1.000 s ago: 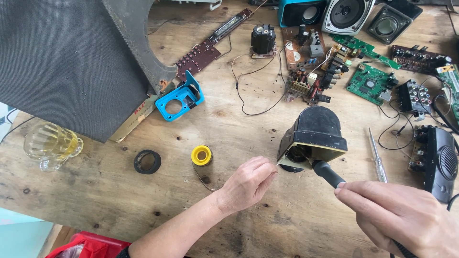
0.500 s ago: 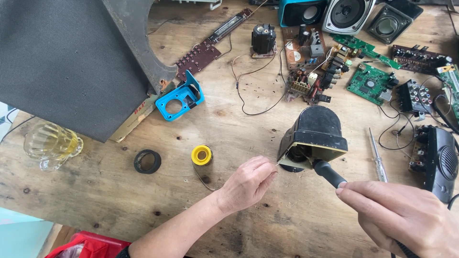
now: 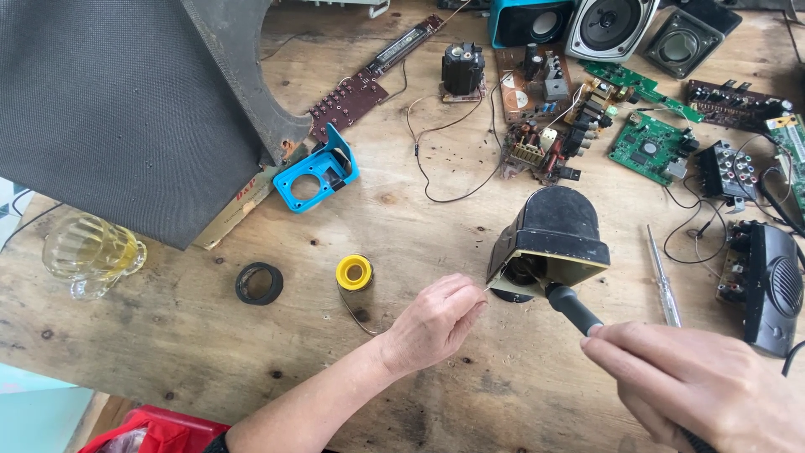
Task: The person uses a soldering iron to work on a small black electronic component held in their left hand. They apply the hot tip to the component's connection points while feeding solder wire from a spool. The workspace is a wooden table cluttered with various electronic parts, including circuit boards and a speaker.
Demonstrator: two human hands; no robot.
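A black housing with a tan rim [image 3: 555, 237] lies on the wooden table [image 3: 436, 243], its opening facing me. My right hand [image 3: 700, 390] grips the black handle of a soldering iron [image 3: 575, 309], whose tip reaches into that opening. My left hand [image 3: 436, 321] pinches a thin solder wire [image 3: 495, 283] and holds its end at the housing's opening. The wire trails back toward a yellow solder spool [image 3: 354, 273] just left of my left hand.
A black tape ring [image 3: 259, 283], a blue plastic frame [image 3: 316, 174] and a glass mug [image 3: 88, 252] lie to the left under a large grey speaker grille [image 3: 109, 101]. Circuit boards [image 3: 650, 138], loose wires, speakers [image 3: 610, 25] and a screwdriver [image 3: 661, 277] crowd the right.
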